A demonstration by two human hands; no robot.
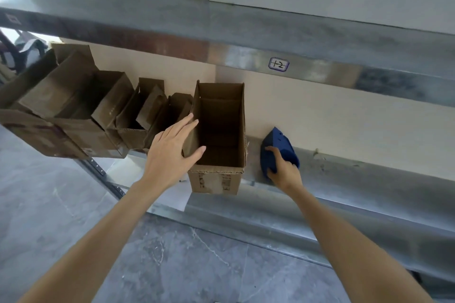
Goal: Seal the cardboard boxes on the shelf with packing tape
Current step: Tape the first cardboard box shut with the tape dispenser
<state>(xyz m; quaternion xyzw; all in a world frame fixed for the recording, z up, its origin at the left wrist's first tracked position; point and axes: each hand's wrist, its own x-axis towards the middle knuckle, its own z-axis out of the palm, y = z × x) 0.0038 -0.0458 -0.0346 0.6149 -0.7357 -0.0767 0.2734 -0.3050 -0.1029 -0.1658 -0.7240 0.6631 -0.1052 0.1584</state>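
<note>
An open cardboard box [216, 177] stands on the metal shelf [344, 179], its flaps up and its inside empty. My left hand [172, 147] rests with straight fingers against the box's left flap, thumb at the rim. To the right of the box lies a blue tape dispenser [280, 142] on the shelf. My right hand [283, 167] grips the dispenser from its near side, fingers curled round it. The tape roll itself is hidden.
Several more open cardboard boxes [81, 110] crowd the shelf to the left, some tilted. An upper shelf beam [246, 56] with a label "1-2" [278, 64] hangs overhead. A sheet of white paper [172, 197] lies under the box's near corner. Grey floor below.
</note>
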